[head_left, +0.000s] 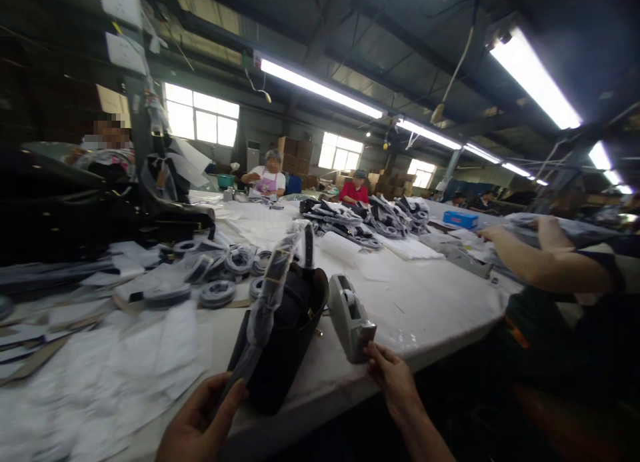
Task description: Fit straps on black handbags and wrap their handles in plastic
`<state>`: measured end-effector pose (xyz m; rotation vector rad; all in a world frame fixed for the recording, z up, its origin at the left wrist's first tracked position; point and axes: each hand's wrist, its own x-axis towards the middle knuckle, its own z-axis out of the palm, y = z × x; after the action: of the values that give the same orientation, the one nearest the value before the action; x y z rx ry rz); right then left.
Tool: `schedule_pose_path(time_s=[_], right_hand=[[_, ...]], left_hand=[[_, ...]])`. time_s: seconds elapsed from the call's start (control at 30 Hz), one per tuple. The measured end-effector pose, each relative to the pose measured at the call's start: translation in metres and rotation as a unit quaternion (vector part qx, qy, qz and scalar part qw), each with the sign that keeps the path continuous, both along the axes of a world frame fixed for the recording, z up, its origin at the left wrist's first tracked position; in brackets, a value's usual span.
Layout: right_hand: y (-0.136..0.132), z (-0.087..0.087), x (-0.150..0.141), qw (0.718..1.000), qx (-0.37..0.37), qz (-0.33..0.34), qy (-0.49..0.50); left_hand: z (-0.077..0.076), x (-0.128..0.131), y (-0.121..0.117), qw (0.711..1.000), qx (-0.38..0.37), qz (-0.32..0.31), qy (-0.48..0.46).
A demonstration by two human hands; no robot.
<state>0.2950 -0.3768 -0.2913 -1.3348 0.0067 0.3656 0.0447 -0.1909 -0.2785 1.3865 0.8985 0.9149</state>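
Observation:
A black handbag (pixel 283 362) stands tilted on the white table near its front edge, its top open. Its strap (pixel 273 282) is wrapped in clear plastic and rises above the bag. My left hand (pixel 203 419) grips the lower end of this wrapped strap between thumb and fingers. Just right of the bag sits a grey tape dispenser (pixel 345 319) with a roll in it. My right hand (pixel 393 379) is at its front cutting end, thumb and forefinger pinched on the end of the adhesive tape. The tape itself shows only faintly.
Coiled wrapped straps (pixel 217 293) and white paper sheets (pixel 125 362) cover the left side. Black bags (pixel 100 202) are heaped at the far left. More wrapped straps (pixel 345 222) lie farther back. A co-worker's arm (pixel 530 249) reaches in at right, near a blue box (pixel 460 219).

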Motion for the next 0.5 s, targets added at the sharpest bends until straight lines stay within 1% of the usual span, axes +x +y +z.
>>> schedule_pose_path(time_s=[0.07, 0.13, 0.2, 0.27, 0.3, 0.37, 0.43, 0.5], right_hand=[[0.005, 0.003, -0.022, 0.999, -0.007, 0.036, -0.022], [0.017, 0.012, -0.051, 0.990, -0.010, 0.120, -0.071], [0.034, 0.027, -0.083, 0.966, -0.001, 0.233, -0.112], [0.056, 0.044, -0.111, 0.941, 0.015, 0.314, -0.125], [0.068, 0.051, -0.122, 0.933, 0.021, 0.334, -0.129], [0.090, 0.061, -0.136, 0.924, 0.016, 0.355, -0.138], [0.107, 0.066, -0.142, 0.923, -0.020, 0.355, -0.148], [0.117, 0.066, -0.142, 0.922, -0.077, 0.343, -0.163]], left_hand=[[0.001, 0.000, -0.002, 1.000, -0.007, 0.013, -0.018], [0.001, 0.002, -0.003, 0.999, 0.001, 0.019, -0.026], [0.000, 0.002, -0.003, 0.999, 0.018, 0.015, -0.025], [-0.002, 0.001, -0.003, 0.999, 0.039, 0.005, -0.019], [-0.002, 0.000, -0.003, 0.999, 0.049, 0.001, -0.017], [-0.003, -0.002, -0.002, 0.998, 0.062, -0.006, -0.022], [-0.003, -0.005, 0.000, 0.997, 0.076, -0.020, -0.027], [-0.003, -0.008, 0.001, 0.995, 0.093, -0.041, -0.021]])
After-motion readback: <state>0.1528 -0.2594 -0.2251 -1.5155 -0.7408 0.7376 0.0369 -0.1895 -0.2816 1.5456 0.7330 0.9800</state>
